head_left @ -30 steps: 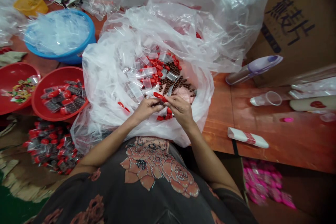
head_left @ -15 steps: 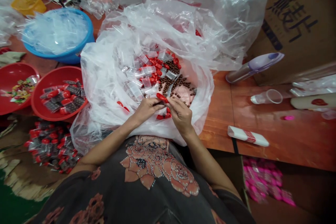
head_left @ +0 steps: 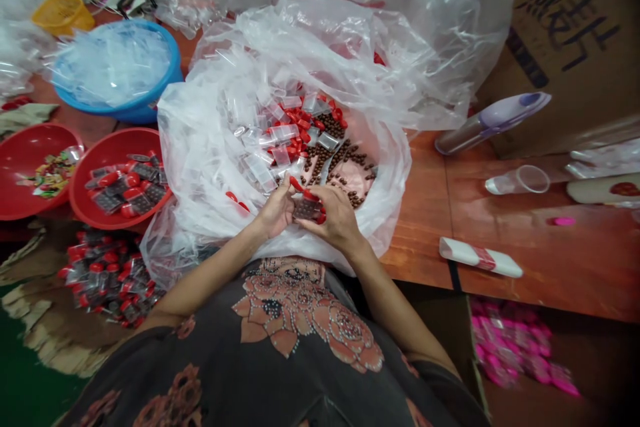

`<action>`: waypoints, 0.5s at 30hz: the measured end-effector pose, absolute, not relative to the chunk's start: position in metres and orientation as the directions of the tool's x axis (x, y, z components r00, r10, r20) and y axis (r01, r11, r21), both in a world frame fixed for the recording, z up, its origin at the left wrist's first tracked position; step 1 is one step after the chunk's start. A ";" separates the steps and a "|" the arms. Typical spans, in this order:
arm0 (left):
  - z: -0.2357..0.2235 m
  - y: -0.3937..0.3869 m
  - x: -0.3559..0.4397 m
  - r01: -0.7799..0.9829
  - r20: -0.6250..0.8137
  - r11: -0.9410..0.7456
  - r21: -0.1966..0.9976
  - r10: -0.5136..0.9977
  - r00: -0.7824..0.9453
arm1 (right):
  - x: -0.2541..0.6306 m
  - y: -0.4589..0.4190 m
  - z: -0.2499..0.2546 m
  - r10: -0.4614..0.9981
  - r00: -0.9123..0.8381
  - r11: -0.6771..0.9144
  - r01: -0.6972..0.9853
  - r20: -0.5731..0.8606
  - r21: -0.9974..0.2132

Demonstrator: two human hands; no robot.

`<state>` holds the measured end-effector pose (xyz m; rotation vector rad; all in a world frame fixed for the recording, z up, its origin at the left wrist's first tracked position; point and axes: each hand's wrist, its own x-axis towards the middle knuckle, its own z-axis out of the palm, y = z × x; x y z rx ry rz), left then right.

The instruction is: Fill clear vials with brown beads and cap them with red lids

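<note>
Clear tube filled with brown pellets, gripped in the right hand, fingers closed round it, above the open clear plastic bag. Left hand pinches a red cap just beside the tube. In the bag: loose brown pellets, more clear tubes, more red caps. Red basin of capped tubes sits left of the bag on the wooden surface.

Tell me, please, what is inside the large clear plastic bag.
The large clear plastic bag holds clear plastic tubes, red caps and small brown pellets; anything beneath them or under its folds is hidden.
</note>
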<state>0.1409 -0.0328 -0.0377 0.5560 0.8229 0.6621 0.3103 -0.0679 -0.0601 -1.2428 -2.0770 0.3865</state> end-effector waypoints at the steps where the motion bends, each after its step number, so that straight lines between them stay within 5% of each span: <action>1: -0.038 -0.033 0.142 -0.309 -0.481 0.673 0.672 0.713 0.509 | 0.309 -0.069 -0.059 0.852 -0.332 0.514 0.672 0.404 -0.533; 9: -0.051 -0.036 0.144 -0.260 -0.490 0.630 0.732 0.752 0.441 | 0.301 -0.078 -0.064 0.875 -0.264 0.462 0.708 0.406 -0.534; 15: -0.055 -0.039 0.146 -0.235 -0.492 0.606 0.760 0.773 0.401 | 0.303 -0.068 -0.057 0.849 -0.415 0.526 0.720 0.327 -0.453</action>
